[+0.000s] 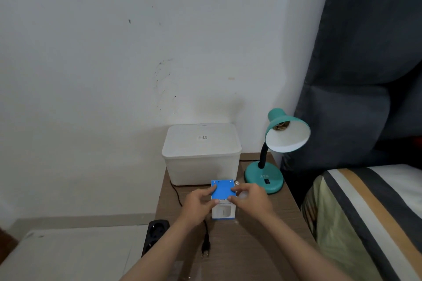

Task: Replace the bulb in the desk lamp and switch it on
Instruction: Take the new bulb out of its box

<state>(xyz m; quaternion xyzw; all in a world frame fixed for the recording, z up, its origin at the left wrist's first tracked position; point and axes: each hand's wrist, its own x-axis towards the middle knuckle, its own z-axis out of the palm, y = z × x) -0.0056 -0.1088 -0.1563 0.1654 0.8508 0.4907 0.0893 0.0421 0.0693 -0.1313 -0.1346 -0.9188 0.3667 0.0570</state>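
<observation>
Two hands on a blue-topped white bulb box [223, 198] standing on the wooden bedside table [251, 246], left hand [198, 201] gripping its left edge, right hand [249, 197] curled round a white bulb [242, 194] with screw cap beside the box, teal desk lamp [274, 150] behind, shade socket bare, black plug [205, 247] loose on the table.

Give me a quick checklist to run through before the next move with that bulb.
1. Lamp socket free of a bulb: ok, looks bare.
2. Plug out of the power strip: ok, lying on the table.
3. Bulb held: ok, in the right hand.
4. Blue box steadied: ok, left hand on it.
5. Which bulb this is, old or new: cannot tell.
6. Lamp switch position: cannot tell.
</observation>
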